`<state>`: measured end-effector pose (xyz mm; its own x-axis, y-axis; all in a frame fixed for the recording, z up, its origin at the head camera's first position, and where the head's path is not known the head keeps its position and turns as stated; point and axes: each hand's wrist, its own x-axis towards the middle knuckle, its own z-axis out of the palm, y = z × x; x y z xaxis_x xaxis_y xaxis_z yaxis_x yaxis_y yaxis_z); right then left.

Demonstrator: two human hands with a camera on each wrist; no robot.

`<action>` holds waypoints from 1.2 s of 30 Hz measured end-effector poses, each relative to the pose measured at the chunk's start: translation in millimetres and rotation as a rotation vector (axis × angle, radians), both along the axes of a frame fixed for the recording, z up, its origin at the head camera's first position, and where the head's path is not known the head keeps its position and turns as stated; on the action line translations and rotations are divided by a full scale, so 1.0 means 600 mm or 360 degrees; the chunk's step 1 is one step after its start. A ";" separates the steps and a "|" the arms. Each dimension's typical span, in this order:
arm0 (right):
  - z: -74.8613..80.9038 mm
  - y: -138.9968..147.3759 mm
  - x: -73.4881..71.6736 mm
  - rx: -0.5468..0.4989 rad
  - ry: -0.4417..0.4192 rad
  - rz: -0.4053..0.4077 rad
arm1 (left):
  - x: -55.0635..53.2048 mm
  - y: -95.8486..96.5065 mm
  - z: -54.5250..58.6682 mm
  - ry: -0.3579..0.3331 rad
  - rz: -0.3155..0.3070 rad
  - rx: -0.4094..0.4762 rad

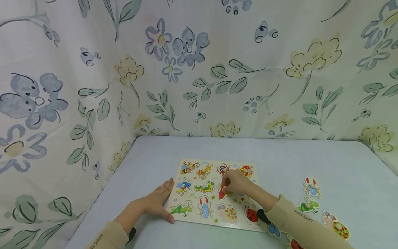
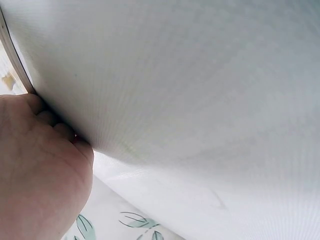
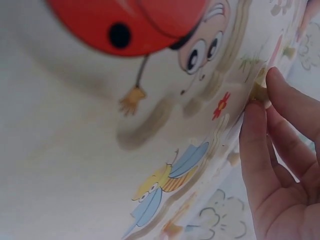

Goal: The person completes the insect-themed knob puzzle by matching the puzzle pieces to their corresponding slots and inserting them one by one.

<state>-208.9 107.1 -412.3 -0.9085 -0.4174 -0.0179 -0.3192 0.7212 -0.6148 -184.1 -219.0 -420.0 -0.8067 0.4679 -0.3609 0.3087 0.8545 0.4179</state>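
A peg puzzle board (image 1: 199, 219) with printed insects lies on the table. My left hand (image 1: 155, 200) rests along its left edge, fingers extended and thumb by the near corner. In the left wrist view that hand (image 2: 45, 165) is against the board's side. Over the middle row, my right hand (image 1: 237, 183) pinches the knob of a red puzzle piece (image 1: 221, 194), partly covered by the fingers. The right wrist view shows thumb and forefinger of the right hand (image 3: 285, 145) round a small wooden knob (image 3: 259, 93). The piece under it is mostly hidden there.
Right of the board lie loose pieces: a beetle (image 1: 312, 187), a grasshopper (image 1: 308, 205), a snail (image 1: 337, 225), a blue-winged piece (image 1: 274, 230) and a red piece (image 1: 293, 243) partly under the right sleeve. A floral curtain (image 1: 199, 103) hangs behind the white table (image 1: 280, 152).
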 end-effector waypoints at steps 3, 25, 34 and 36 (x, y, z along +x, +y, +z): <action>0.003 0.000 0.001 0.0012 -0.0018 -0.0015 | 0.000 0.001 0.000 0.0004 -0.0001 -0.0001; 0.024 0.081 0.021 -0.0173 -0.0210 0.0082 | 0.001 0.001 0.003 0.0010 -0.0022 0.0023; 0.023 0.121 0.045 -0.0184 -0.0275 0.0080 | 0.000 0.000 0.003 0.0003 -0.0023 0.0011; 0.025 0.128 0.049 -0.0202 -0.0296 0.0082 | 0.001 0.001 0.003 -0.0002 -0.0023 0.0014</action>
